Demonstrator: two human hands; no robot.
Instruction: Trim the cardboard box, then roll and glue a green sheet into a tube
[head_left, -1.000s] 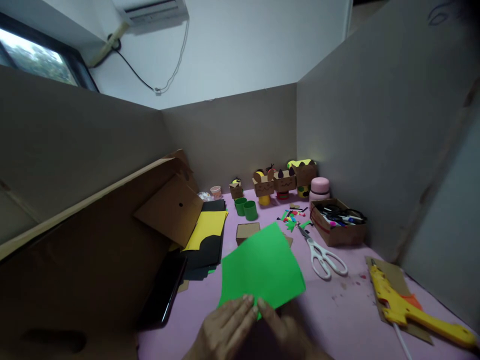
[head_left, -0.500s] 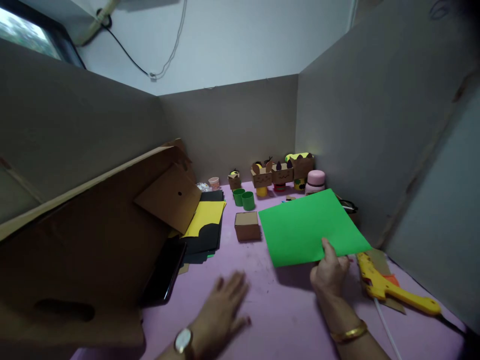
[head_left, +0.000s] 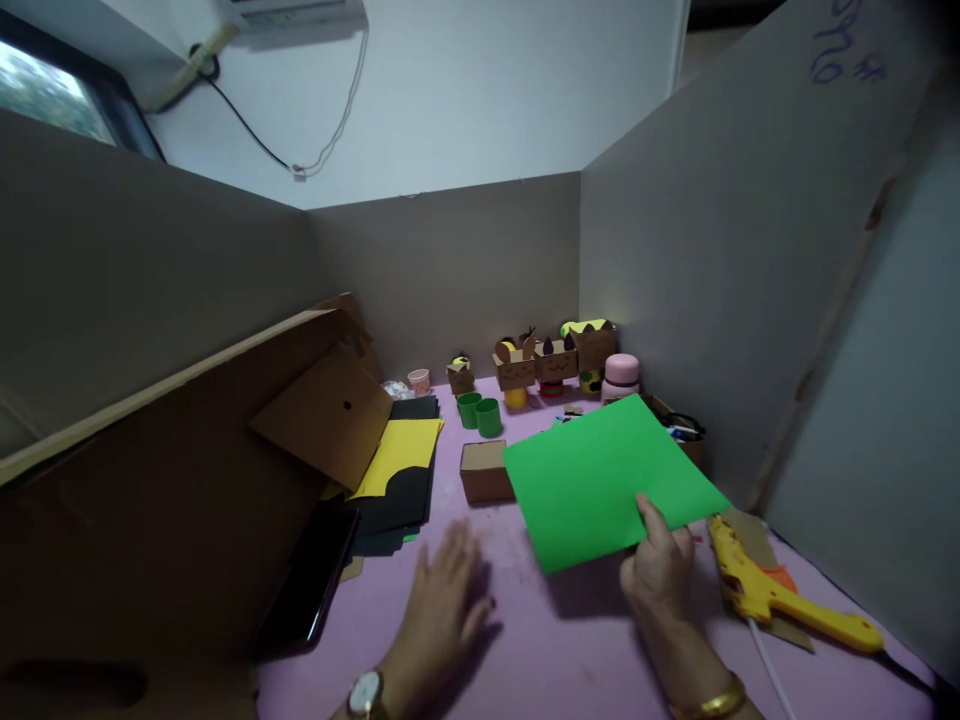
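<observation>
My right hand point(head_left: 660, 565) pinches the lower edge of a green sheet point(head_left: 607, 480), thumb on top and fingers underneath. The sheet is tilted above the pink table point(head_left: 540, 670), to the right of centre. My left hand point(head_left: 446, 600), slightly blurred, is over the table with its fingers apart and nothing in it. A small brown cardboard box point(head_left: 486, 472) stands beyond my left hand, beside the sheet's left corner. Two green paper cups point(head_left: 487, 417) are behind the box.
At the left are black sheets point(head_left: 409, 495), a yellow sheet point(head_left: 409, 450), a dark phone point(head_left: 311, 580) and leaning cardboard point(head_left: 330, 415). A yellow glue gun point(head_left: 787, 595) lies at the right. Cardboard figures point(head_left: 555, 360) and a pink bottle point(head_left: 621, 375) stand at the back.
The view has tilted up a little, so the table things appear lower. My left hand has shifted slightly forward. The green sheet is still in my right hand.
</observation>
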